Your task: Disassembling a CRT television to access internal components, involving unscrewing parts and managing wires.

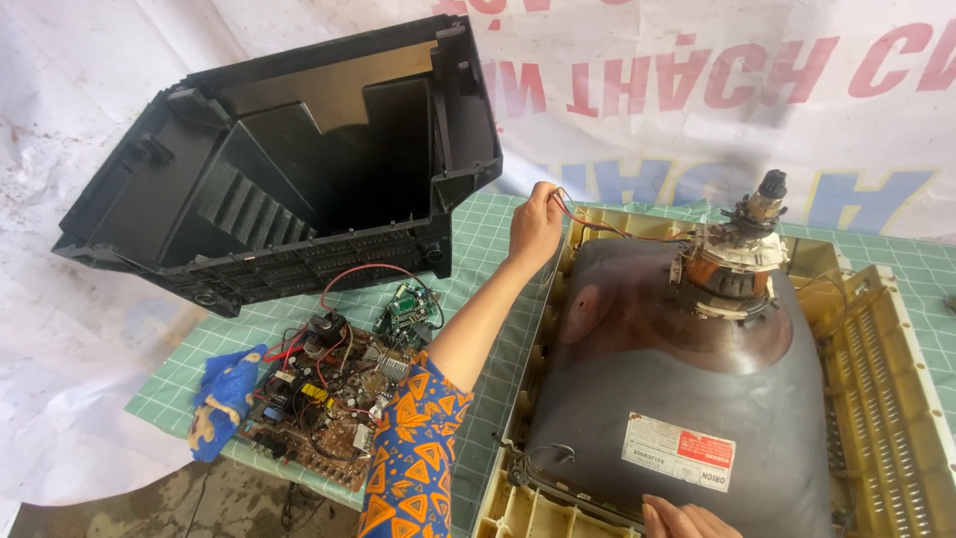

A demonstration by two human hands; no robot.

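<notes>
Nearest, the right hand [687, 520] lies flat at the bottom edge, fingers spread on the lower rim of the grey picture tube [677, 379]; it grips nothing that shows. The tube is a smooth, dull glass bulge, face down in a yellowed plastic front frame [876, 359] with ribbed slots along its side, and it carries a white and red label [680, 451]. At its peak sits the copper-wound yoke [732, 264], with the narrow neck rising above it. To the left, on a green gridded mat [488, 239], rests a brown circuit board [329, 394] crowded with parts and loose wires, a blue and yellow cloth [224, 399] touching its left end. The left arm, in an orange and blue patterned sleeve [413, 458], crosses over the board and stretches up and away; the left hand [535, 224] is pinched shut on thin red and black wires [617, 231] that run to the yoke. Farthest back, a black ridged plastic rear shell [289, 159] stands tilted open against a white banner [747, 100]
</notes>
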